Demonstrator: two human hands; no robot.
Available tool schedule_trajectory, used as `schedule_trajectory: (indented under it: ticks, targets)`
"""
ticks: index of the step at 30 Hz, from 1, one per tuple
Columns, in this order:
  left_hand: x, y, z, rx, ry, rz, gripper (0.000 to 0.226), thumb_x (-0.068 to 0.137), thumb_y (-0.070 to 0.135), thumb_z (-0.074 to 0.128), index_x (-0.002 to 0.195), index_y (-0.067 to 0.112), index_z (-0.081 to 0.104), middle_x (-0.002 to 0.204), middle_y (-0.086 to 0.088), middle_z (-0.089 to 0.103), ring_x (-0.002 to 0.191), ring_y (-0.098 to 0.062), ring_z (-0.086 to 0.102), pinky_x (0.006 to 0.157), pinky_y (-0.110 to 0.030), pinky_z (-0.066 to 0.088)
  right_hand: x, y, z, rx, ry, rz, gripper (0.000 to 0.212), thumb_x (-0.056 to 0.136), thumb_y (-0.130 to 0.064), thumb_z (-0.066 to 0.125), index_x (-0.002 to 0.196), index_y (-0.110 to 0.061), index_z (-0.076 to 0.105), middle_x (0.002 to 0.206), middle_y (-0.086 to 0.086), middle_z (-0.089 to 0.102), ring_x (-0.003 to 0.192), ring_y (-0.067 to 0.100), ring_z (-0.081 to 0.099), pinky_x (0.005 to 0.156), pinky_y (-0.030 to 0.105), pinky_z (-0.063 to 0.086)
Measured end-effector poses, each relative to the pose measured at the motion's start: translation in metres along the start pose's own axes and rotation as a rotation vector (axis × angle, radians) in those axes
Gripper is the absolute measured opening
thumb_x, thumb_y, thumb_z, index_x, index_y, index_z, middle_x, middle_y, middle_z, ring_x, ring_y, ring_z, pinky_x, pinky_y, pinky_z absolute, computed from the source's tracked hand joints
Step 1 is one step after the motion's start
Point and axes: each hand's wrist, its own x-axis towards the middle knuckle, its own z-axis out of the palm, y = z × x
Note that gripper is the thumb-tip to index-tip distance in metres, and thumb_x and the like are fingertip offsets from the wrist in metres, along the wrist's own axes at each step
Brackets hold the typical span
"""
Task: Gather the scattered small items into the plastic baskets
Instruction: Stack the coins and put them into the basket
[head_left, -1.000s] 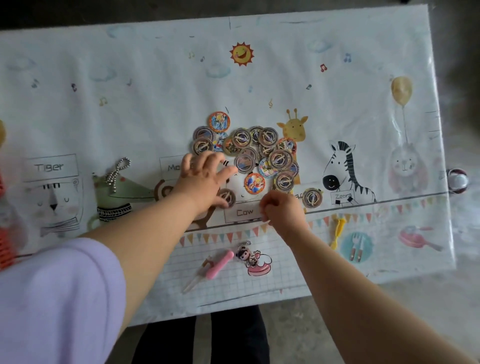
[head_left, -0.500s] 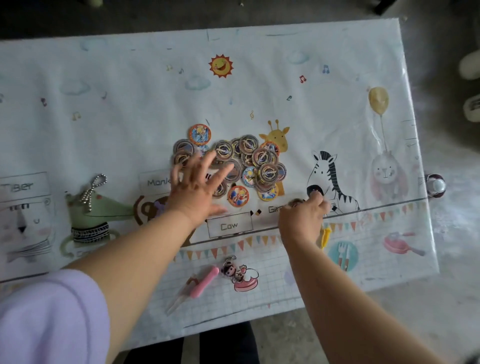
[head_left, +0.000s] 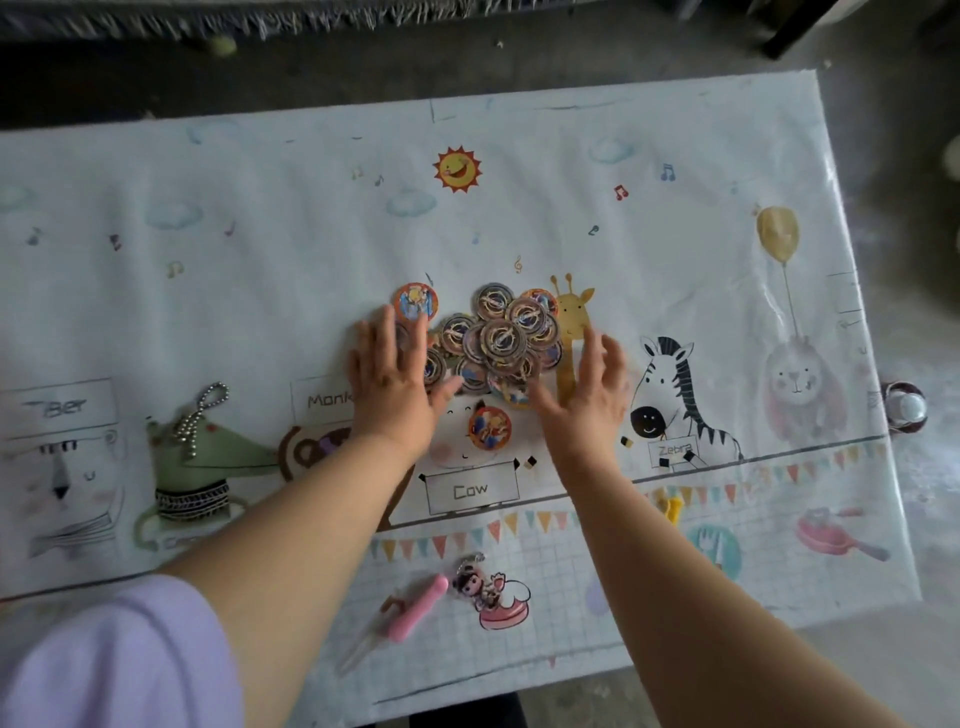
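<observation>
— Two hands, both spread flat with straight fingers, neither holding anything. In the head view the left hand (head_left: 395, 384) lies against the left side of the pile of round discs (head_left: 498, 338), fingertips over its edge. The right hand (head_left: 587, 395) is just beside the pile's right side and slightly blurred.

— Where does the pile sit?

— Around the middle of the counter (head_left: 260, 312), well in from every edge. An orange-rimmed disc (head_left: 415, 304) lies at the pile's far-left fringe, and a lone disc (head_left: 489, 427) lies apart on the near side, between the two wrists.

— So what could go wrong?

— The discs look thin and the counter glossy. I'd judge that a quick squeeze could make the stacked ones slide over each other and fan out. Some could also slip out the far side, where no hand blocks them.

— And the lone one?

— A scoop would easily miss it, since it lies behind the palms.

— Any baskets nearby?

— None in sight, so the carry may be long, and a loose double handful could shed discs on the way. The bead chain (head_left: 200, 415) toward the left edge has yet to be gathered. So have the pink tweezers (head_left: 415, 605) and doll keyring (head_left: 475, 584) by the near edge, and the yellow clip (head_left: 672, 506).
</observation>
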Motion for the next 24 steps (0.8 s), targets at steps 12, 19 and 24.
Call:
schedule_trajectory:
  ticks: [12,19,24]
  targets:
    - [0.024,-0.023,0.000,0.272,-0.044,0.380,0.123,0.049,0.095,0.035,0.142,0.046,-0.029,0.155,-0.003,-0.033,0.146,-0.033,-0.019,0.114,-0.052,-0.013,0.062,0.009,0.005,-0.353,-0.059,-0.504,0.101,0.068,-0.084,0.042,0.150,-0.031,0.019,0.160,0.011,0.012,0.148,0.030,0.009,0.116,0.048,0.009]
    - [0.049,0.011,0.021,0.112,0.334,0.303,0.064,0.088,0.059,0.039,0.144,0.026,0.036,0.150,-0.009,0.040,0.140,-0.035,0.032,0.110,-0.051,0.021,0.064,-0.014,0.039,-0.223,0.160,-0.526,0.053,0.093,-0.050,0.036,0.140,-0.027,0.048,0.144,-0.003,0.049,0.138,0.021,0.036,0.114,0.040,0.018]
    - [0.053,0.038,0.044,-0.173,0.566,0.246,0.029,0.086,0.014,0.052,0.115,0.011,0.052,0.111,-0.018,0.063,0.103,-0.037,0.061,0.095,-0.043,0.046,0.057,-0.033,0.062,0.122,0.251,-0.564,0.024,0.090,-0.015,0.053,0.104,-0.007,0.070,0.111,0.008,0.066,0.107,0.018,0.048,0.098,0.040,0.041]
